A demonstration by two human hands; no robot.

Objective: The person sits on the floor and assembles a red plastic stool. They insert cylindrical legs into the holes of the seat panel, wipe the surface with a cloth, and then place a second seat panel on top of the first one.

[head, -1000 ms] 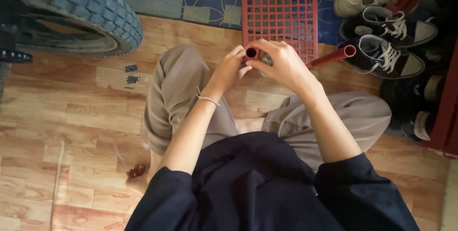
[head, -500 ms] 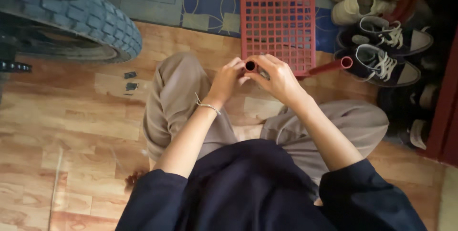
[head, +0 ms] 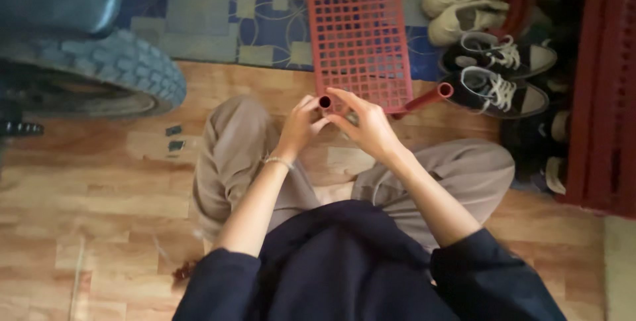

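I sit cross-legged on a wooden floor. My left hand and my right hand meet in front of me, both gripping a short red tube whose open end faces up. A thin bracelet circles my left wrist. Just beyond my hands lies a red plastic grid panel. A second red tube sticks out from the panel's near right corner. The rest of the held tube is hidden behind my fingers.
A knobby motorcycle tyre stands at the left. Two small dark parts lie on the floor near it. A blue patterned rug lies beyond. Several shoes are lined up at the right beside a red rack.
The camera has tipped up slightly, so the scene sits lower in view. My hands still hold the tube in about the same pose.
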